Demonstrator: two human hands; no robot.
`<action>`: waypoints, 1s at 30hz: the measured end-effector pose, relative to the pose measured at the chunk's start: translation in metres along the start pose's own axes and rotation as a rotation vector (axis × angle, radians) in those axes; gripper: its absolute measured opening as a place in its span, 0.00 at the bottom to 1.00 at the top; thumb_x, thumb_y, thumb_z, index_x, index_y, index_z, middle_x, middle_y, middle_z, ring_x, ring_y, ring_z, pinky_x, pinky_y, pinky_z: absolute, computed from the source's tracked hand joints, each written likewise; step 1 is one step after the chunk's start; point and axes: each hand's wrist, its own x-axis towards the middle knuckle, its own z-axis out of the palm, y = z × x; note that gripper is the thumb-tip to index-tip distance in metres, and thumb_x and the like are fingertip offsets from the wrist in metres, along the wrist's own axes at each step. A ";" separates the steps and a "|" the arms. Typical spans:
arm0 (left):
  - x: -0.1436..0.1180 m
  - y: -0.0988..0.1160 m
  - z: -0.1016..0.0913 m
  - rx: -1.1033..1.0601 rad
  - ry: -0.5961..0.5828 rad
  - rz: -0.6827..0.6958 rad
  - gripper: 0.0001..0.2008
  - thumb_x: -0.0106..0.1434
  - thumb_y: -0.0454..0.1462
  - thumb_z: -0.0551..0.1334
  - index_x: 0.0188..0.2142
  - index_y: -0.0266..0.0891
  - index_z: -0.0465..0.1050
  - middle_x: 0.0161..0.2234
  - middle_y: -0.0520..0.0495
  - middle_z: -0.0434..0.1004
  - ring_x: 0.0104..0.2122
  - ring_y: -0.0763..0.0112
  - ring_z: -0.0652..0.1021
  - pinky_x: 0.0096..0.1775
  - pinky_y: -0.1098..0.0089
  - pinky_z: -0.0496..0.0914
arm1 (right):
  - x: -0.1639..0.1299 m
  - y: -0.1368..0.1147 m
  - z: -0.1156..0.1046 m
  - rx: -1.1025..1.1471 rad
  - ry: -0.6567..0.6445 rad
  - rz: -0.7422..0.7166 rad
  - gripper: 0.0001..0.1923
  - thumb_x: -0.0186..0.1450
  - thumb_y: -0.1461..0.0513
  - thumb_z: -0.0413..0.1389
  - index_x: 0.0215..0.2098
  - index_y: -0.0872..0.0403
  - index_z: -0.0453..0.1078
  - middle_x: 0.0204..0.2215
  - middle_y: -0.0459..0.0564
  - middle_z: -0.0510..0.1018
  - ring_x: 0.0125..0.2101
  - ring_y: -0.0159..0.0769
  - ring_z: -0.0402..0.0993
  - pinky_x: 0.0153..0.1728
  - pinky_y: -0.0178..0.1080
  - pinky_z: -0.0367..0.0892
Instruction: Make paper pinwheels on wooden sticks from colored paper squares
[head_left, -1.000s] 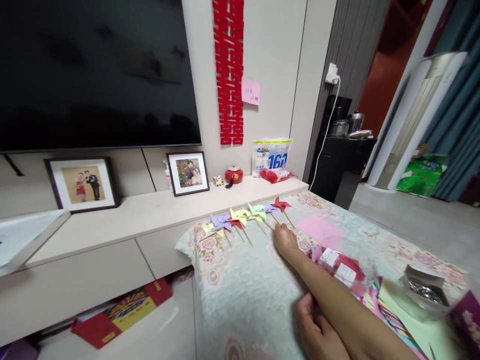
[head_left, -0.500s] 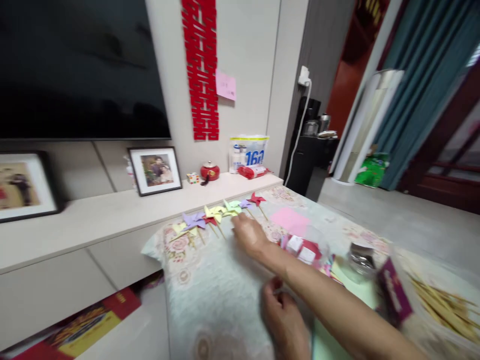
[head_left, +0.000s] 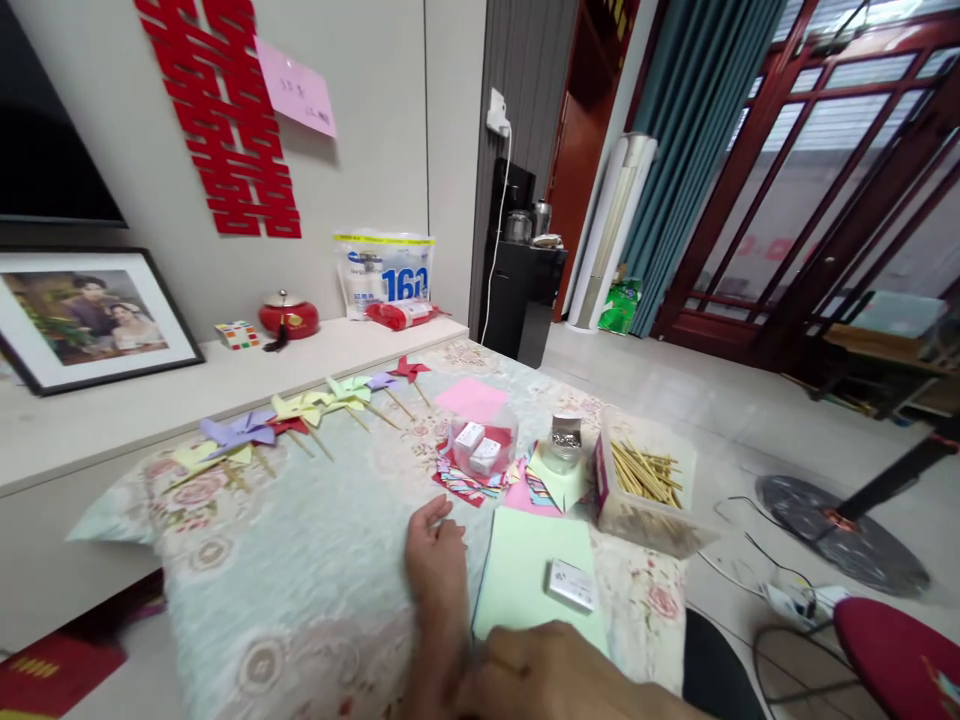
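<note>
The left hand [head_left: 435, 555] lay flat and released on the cloth [head_left: 315, 560], fingertips touching the left edge of the green sheet [head_left: 536, 580]. The right hand [head_left: 547, 675], low in the frame, rested at the sheet's near edge; its grip could not be told. A white box [head_left: 571, 585] sat on the sheet. Pinwheels [head_left: 300, 420] lined the far edge.

Desk cover [head_left: 315, 560]: I see soft quilted cloth, matt, floral print.
Green sheet [head_left: 536, 580]: smooth matt paper.
Pinwheels [head_left: 300, 415]: folded paper on thin wooden sticks.
Skewer box [head_left: 645, 480]: clear plastic, bare wood sticks inside.
Small jar [head_left: 564, 443]: I see glossy, clear walls.
</note>
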 end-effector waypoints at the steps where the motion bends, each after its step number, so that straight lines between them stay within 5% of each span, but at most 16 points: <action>1: -0.001 -0.001 0.000 0.027 -0.015 0.034 0.15 0.54 0.29 0.57 0.42 0.37 0.73 0.40 0.45 0.79 0.24 0.73 0.76 0.23 0.73 0.67 | -0.011 0.004 -0.006 -0.014 0.009 0.011 0.04 0.68 0.61 0.54 0.37 0.49 0.71 0.32 0.45 0.77 0.27 0.31 0.74 0.27 0.32 0.63; 7: -0.012 -0.001 0.003 0.275 -0.155 0.371 0.12 0.53 0.31 0.56 0.35 0.40 0.76 0.34 0.46 0.81 0.32 0.63 0.79 0.38 0.64 0.74 | -0.049 0.023 -0.037 -0.131 0.192 0.320 0.06 0.68 0.65 0.52 0.36 0.49 0.70 0.35 0.48 0.77 0.33 0.36 0.74 0.33 0.35 0.62; 14: -0.027 -0.005 0.011 0.494 -0.469 0.811 0.16 0.59 0.29 0.51 0.34 0.41 0.77 0.37 0.44 0.80 0.41 0.61 0.79 0.46 0.61 0.73 | -0.028 0.031 -0.088 -0.290 0.409 0.455 0.07 0.68 0.67 0.52 0.37 0.53 0.71 0.34 0.50 0.75 0.34 0.37 0.74 0.33 0.36 0.59; 20: -0.041 0.002 0.038 0.775 -0.629 0.779 0.17 0.59 0.24 0.53 0.38 0.38 0.78 0.38 0.43 0.79 0.42 0.62 0.78 0.46 0.65 0.71 | -0.017 0.062 -0.139 -0.483 0.546 0.512 0.09 0.69 0.65 0.52 0.34 0.54 0.73 0.32 0.50 0.77 0.33 0.37 0.74 0.33 0.35 0.59; 24: -0.043 0.017 0.067 1.062 -0.679 0.663 0.17 0.61 0.24 0.55 0.40 0.39 0.79 0.41 0.42 0.80 0.44 0.62 0.77 0.48 0.66 0.68 | 0.003 0.094 -0.159 -0.692 0.293 0.540 0.10 0.66 0.67 0.52 0.32 0.54 0.75 0.34 0.52 0.81 0.34 0.38 0.76 0.31 0.35 0.58; 30: -0.039 0.014 0.083 1.102 -0.632 0.629 0.17 0.62 0.25 0.55 0.42 0.38 0.81 0.41 0.40 0.79 0.44 0.59 0.77 0.48 0.64 0.67 | 0.030 0.126 -0.158 -0.749 0.162 0.546 0.10 0.62 0.67 0.54 0.34 0.54 0.79 0.34 0.55 0.83 0.35 0.42 0.79 0.30 0.35 0.60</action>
